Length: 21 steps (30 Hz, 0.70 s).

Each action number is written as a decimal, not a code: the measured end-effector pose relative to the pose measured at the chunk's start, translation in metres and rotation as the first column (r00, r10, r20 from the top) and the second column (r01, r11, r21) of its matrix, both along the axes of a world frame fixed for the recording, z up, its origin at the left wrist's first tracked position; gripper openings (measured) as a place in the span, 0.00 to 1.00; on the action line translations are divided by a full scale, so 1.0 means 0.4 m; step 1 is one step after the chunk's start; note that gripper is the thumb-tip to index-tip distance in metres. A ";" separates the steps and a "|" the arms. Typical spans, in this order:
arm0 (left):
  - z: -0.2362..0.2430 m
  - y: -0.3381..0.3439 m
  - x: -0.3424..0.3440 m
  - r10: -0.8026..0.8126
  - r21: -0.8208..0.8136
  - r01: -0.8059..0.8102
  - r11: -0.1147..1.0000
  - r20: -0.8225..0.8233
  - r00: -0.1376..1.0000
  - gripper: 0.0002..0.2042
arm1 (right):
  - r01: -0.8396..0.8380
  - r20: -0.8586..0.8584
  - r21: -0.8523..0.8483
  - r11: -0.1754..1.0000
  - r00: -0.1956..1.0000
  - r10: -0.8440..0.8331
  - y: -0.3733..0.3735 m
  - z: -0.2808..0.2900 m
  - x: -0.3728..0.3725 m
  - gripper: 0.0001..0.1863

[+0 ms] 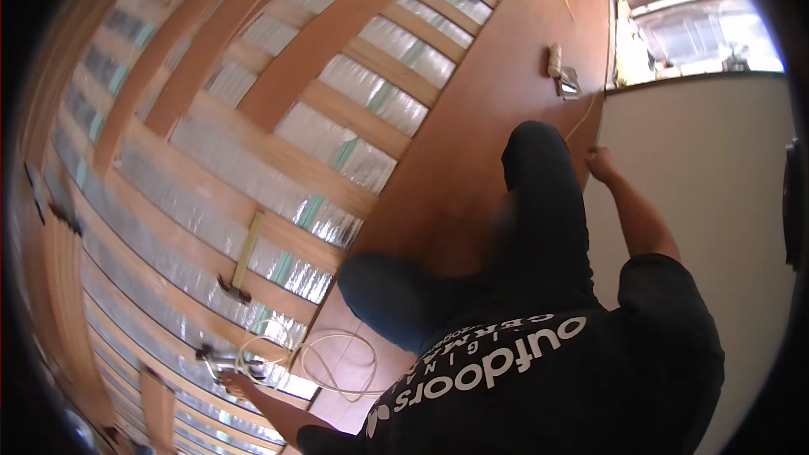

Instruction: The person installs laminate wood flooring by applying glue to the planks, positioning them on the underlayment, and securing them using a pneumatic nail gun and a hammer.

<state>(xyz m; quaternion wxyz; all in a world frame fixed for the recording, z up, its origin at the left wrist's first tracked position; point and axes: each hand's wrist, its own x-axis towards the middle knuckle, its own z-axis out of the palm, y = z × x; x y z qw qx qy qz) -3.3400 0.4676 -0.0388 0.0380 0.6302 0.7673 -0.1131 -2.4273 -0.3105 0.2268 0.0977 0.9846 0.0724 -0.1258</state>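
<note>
At the lower left, my left hand (238,383) is closed at a silver air nailer (221,361), which lies over the floor framing. A pale air hose (305,362) loops beside the tool. My right hand (600,164) is curled closed against the base of the pale wall, and whatever is inside its fingers is hidden. Just beyond it, a thin pale strip (580,125) lies along the brown floor panel (472,93). My knees are down on or beside that panel.
A hammer (244,265) rests on the wooden joists (341,181), with shiny insulation between them. Several loose boards (299,63) lie across the framing. A pale roll (554,61) and a small metallic item (570,84) sit on the panel. The wall (691,177) stands close at right.
</note>
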 end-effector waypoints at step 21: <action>0.802 -0.486 1.297 -0.135 -0.126 0.311 0.942 0.706 0.695 0.25 | -0.493 -0.846 0.355 0.795 0.193 0.497 -0.731 -0.853 -0.245 0.27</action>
